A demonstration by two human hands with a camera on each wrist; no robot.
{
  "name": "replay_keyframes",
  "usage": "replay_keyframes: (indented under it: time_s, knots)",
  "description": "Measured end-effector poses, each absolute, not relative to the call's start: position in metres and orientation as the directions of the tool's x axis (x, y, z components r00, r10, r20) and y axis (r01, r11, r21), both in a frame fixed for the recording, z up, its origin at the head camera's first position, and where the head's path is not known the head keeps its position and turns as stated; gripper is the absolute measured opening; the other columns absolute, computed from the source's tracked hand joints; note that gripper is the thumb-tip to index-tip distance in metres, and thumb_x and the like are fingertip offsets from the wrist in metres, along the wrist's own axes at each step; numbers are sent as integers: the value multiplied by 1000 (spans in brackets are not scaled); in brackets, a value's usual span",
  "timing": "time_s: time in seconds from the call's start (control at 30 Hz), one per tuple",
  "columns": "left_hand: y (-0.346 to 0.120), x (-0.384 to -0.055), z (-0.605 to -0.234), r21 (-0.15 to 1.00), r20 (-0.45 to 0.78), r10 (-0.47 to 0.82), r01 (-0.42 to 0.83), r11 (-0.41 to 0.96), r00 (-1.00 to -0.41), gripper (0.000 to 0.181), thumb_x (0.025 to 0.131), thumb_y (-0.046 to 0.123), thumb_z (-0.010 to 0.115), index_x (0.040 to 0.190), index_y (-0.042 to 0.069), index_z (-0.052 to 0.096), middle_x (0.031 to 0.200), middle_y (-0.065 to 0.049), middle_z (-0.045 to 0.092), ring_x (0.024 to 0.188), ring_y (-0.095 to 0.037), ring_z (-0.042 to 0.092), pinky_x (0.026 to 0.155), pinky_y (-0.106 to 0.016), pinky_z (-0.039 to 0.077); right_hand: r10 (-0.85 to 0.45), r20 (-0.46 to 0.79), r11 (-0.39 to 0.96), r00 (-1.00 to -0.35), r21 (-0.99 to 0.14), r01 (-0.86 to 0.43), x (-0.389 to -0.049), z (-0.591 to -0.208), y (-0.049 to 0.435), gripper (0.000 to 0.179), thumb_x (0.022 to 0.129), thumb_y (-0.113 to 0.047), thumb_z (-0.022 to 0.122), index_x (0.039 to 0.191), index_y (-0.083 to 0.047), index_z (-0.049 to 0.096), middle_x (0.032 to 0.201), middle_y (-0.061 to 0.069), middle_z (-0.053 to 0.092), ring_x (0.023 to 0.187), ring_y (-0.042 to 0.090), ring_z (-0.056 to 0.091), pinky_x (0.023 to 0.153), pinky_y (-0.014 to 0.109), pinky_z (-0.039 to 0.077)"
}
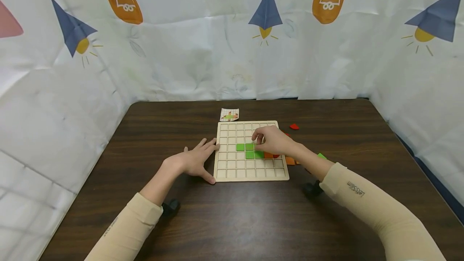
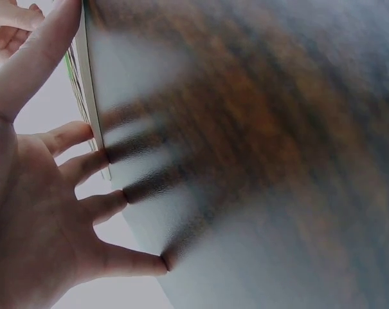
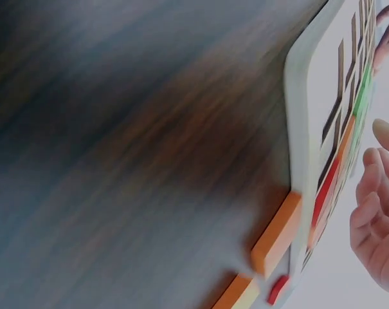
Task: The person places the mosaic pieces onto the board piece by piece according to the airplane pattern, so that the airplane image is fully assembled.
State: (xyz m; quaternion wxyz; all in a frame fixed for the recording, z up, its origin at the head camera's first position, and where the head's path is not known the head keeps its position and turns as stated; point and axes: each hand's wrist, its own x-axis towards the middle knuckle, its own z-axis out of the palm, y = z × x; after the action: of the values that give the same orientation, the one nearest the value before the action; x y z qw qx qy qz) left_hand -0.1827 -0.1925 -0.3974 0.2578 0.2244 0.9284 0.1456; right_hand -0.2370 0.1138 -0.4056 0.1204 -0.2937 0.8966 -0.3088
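A pale wooden grid board (image 1: pixel 232 174) lies on the dark table, with several green square tiles (image 1: pixel 249 155) in its middle cells. To their right sit an orange tile (image 1: pixel 268 155) and a red piece (image 1: pixel 276 156). My left hand (image 1: pixel 193 159) rests at the board's left edge, fingers spread; in the left wrist view two fingertips (image 2: pixel 99 156) meet the board's side. Over the board, beside the green tiles, is my right hand (image 1: pixel 273 140). Its fingers are bent and the thumb stands apart from them. The right wrist view shows no piece between those fingers (image 3: pixel 369 177).
A small printed card (image 1: pixel 229 114) lies behind the board. Right of the board are a loose red piece (image 1: pixel 294 126), orange blocks (image 1: pixel 290 160) partly under my forearm, and a green piece (image 1: pixel 321 156). A patterned white curtain (image 1: pixel 203 59) hangs behind the table.
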Motion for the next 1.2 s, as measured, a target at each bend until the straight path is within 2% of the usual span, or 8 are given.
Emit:
replay_keyframes:
  time_s: [0.27, 0.73, 1.2]
  knots:
    - [-192, -183, -397, 388, -412, 492, 342, 856, -767, 115, 79, 52, 87, 165, 13, 22, 172, -8, -1, 156, -37, -4, 105, -84, 9, -595, -34, 638, -803, -628, -446, -235, -403, 139, 20, 91, -9, 79, 108, -4, 73, 84, -2, 67, 76, 15, 61, 72, 35, 53]
    - [-193, -182, -397, 386, -416, 492, 342, 857, -765, 115, 79, 52, 87, 166, 14, 21, 172, -8, -1, 156, -37, -5, 105, -84, 8, -586, -54, 659, -808, -613, -436, -230, -400, 192, 19, 90, -10, 80, 106, -3, 72, 82, -3, 65, 73, 15, 59, 70, 33, 51]
    - [-193, -183, -398, 396, -417, 494, 338, 854, -763, 115, 79, 52, 87, 166, 14, 21, 172, -8, -1, 156, -37, -6, 105, -84, 7, -534, -147, 682, -833, -657, -322, -226, -401, 241, 22, 93, -10, 78, 112, -1, 71, 89, 0, 67, 79, 18, 62, 71, 33, 55]
